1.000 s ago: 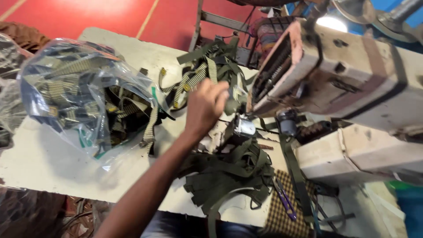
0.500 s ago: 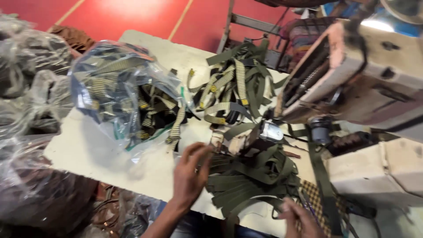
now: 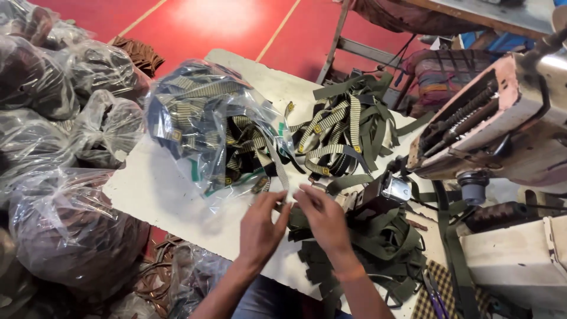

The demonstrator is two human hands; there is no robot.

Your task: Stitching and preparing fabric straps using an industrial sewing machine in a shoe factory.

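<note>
Right at the near edge of the tabletop (image 3: 159,195): both your hands meet over the olive webbing pile (image 3: 378,248), next to the sewing machine (image 3: 508,136)
What changed: a second ago only your left hand was out, reaching toward the machine; half a second ago it had dropped to the pile, and now the right one has joined it
What that means: looks like you've gone from reaching around to actually working one piece with both hands
Left hand (image 3: 260,227): fingers bunched, tips pinching the end of a thin strap (image 3: 284,198) that runs down out of the plastic bag
Right hand (image 3: 323,215): fingertips pressed onto that same strap end, right against the left ones
Strap: narrow, flat, woven, olive-grey, limp
Clear plastic bag (image 3: 201,130): crinkly and shiny, stuffed with striped webbing pieces, lying just left of your hands
Striped strap heap (image 3: 345,133): loose tangle, olive with pale ribbed stripes and small yellow tags, further back on the tabletop
Tabletop surface: pale, scuffed, stained
Bags on the floor (image 3: 71,177): more clear sacks with dark stuff inside, off to your left
</note>
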